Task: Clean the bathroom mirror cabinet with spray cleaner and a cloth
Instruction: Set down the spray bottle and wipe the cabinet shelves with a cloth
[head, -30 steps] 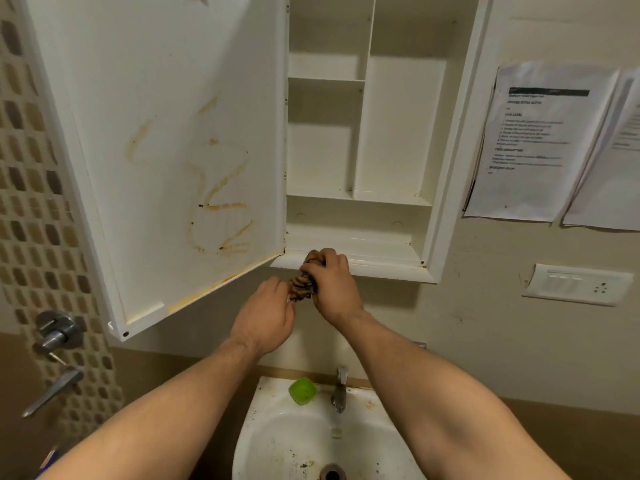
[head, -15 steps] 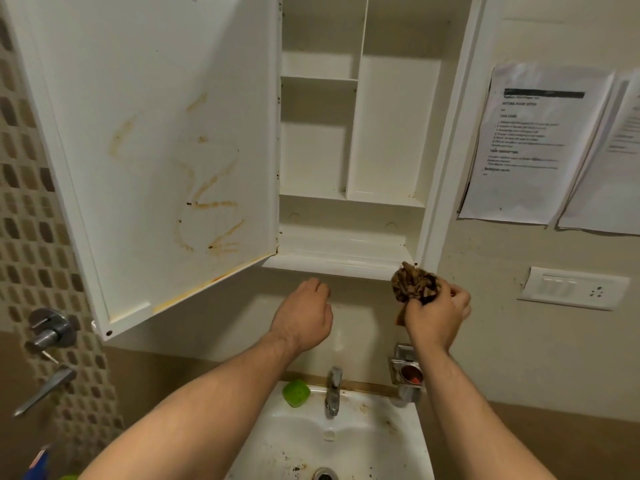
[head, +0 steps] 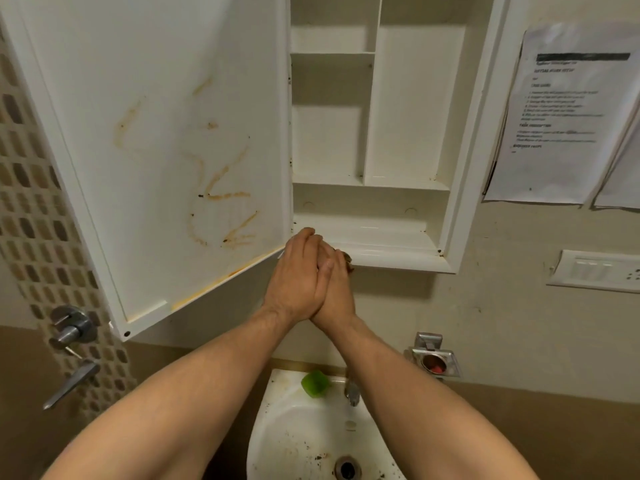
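The white mirror cabinet [head: 408, 109] hangs open on the wall, its shelves bare. Its door [head: 166, 140] swings out to the left, and the inner face carries several orange-brown smears. Just below the cabinet's bottom ledge, my left hand [head: 298, 275] and my right hand [head: 337, 285] are pressed together palm to palm. A brown crumpled cloth [head: 347, 259] is squeezed between them, and only a small edge of it shows at the top right of my right hand. No spray cleaner is in view.
A dirty white sink [head: 311, 434] with a tap [head: 352, 393] and a green object [head: 314, 384] on its rim sits below. A metal holder [head: 434, 358] is on the wall to the right. Door handles [head: 71, 341] are left, papers [head: 564, 112] and a switch plate [head: 599, 271] right.
My right hand swung the cloth out right under the cabinet's corner, then came back to the centre. My left hand has now closed against it, sandwiching the cloth.
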Demonstrator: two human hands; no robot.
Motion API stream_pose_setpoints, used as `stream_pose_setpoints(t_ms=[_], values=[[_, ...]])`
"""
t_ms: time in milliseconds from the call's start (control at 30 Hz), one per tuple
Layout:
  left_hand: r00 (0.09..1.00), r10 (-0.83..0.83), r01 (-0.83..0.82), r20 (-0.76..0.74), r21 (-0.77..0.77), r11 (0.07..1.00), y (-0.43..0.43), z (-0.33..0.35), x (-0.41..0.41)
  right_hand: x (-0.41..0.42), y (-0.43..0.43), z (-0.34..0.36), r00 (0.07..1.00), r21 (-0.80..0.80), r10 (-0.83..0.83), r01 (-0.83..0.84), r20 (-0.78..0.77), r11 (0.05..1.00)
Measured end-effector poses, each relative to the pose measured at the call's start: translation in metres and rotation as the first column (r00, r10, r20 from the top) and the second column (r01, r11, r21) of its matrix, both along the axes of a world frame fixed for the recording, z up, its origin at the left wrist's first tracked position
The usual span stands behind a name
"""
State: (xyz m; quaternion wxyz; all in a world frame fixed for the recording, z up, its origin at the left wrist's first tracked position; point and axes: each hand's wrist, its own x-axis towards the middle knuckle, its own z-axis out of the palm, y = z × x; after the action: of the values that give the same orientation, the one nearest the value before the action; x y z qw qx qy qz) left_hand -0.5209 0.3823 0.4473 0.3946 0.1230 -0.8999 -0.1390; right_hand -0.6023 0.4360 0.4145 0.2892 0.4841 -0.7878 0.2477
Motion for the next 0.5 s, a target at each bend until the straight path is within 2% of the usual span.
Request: stream_pose_setpoints(t_ms=[67,133,233,333,400,500], values=[[1.0,-0.004,0.005,0.025,-0.008,1.0,0.001,0.0,-0.001,-0.015,0.019,-0.002,0.999,0.039,0.048,-0.049,0.009,0.998],[0.999,-0.011,0.013,0.047,-0.033,0.999,0.0,-0.004,-0.002,-0.035,0.052,-0.011,0.999,0.017,-0.014,0.015,-0.034,1.0],[0.995,-0.001,0.004,0.104,-0.025,1.0,-0.008,-0.018,0.002,-0.052,0.092,-0.029,0.972,-0.191,-0.194,0.217,0.135,0.957],[0.986,0.016,-0.016,0.166,-0.001,1.0,-0.017,-0.034,0.01,-0.043,0.077,-0.031,0.925,-0.326,-0.245,0.336,0.292,0.884],[0.983,0.013,-0.012,0.181,-0.005,1.0,-0.022,-0.042,0.019,-0.03,0.052,-0.028,0.928,-0.34,-0.228,0.325,0.294,0.883],[0.984,0.03,-0.031,0.177,0.004,1.0,-0.033,-0.044,0.032,-0.005,0.009,-0.034,0.981,-0.245,-0.098,0.138,0.169,0.96]])
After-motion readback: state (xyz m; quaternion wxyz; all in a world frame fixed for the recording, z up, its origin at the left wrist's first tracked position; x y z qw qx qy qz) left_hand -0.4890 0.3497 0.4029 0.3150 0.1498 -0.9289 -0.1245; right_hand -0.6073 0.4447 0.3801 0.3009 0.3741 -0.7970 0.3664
